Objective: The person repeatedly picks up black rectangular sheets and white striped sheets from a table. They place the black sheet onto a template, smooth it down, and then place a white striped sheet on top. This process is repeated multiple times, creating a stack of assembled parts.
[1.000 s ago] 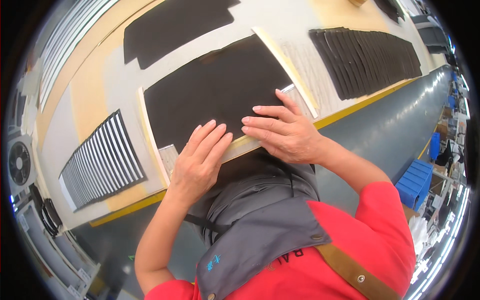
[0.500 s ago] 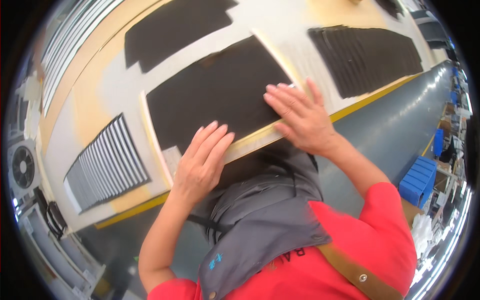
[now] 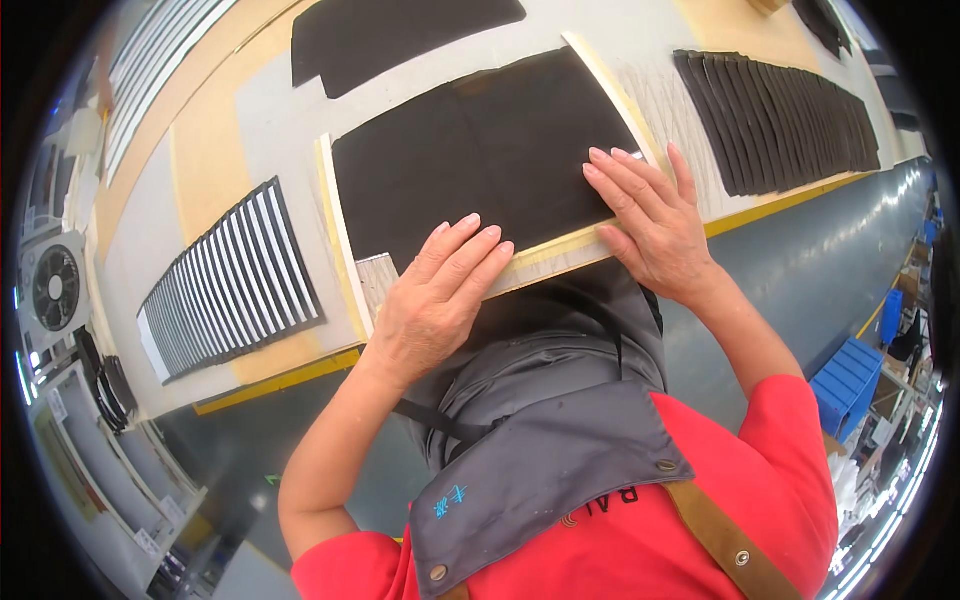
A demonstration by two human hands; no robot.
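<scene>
At the centre of the frame, a black sheet (image 3: 480, 150) lies flat on the table (image 3: 205, 150); both hands rest palm-down along its near edge, the left hand (image 3: 430, 305) with fingers (image 3: 465, 262) extended, the right hand (image 3: 660, 225) open, outer finger and thumb spread, wrists angled inward.

The red shirt (image 3: 770, 480) had short sleeves (image 3: 785, 420) and dark lettering (image 3: 612, 497). The grey apron (image 3: 550, 480) (its bib bore a blue marking (image 3: 450, 501)) had a brown strap (image 3: 712, 525) with a metal stud (image 3: 742, 558).

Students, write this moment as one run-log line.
left hand: over near edge of black sheet | right hand: over sheet's near right part | sheet: between two pale strips
</scene>
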